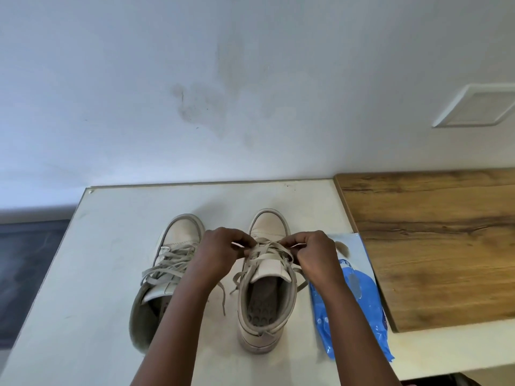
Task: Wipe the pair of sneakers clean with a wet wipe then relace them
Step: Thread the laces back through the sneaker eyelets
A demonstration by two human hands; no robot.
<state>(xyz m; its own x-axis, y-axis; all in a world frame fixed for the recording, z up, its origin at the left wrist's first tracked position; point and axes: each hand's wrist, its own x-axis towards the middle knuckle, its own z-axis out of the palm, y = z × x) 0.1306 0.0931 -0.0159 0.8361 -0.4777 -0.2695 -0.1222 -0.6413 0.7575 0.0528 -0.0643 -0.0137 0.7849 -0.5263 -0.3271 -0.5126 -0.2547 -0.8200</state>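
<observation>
Two cream high-top sneakers stand side by side on a white table (pixel 97 246), toes pointing away from me. The left sneaker (pixel 178 240) has loose grey laces spread across its tongue. Over the right sneaker (pixel 264 316), my left hand (pixel 220 249) and my right hand (pixel 312 252) each pinch a strand of its lace (pixel 262 246) near the lower eyelets. Loose lace ends trail down between the shoes. A blue wet wipe pack (pixel 359 299) lies flat just right of the right sneaker.
A wooden board (pixel 434 240) covers the table's right side, beside the wipe pack. A white wall rises behind the table's far edge. A dark floor area (pixel 25 271) shows beyond the table's left edge.
</observation>
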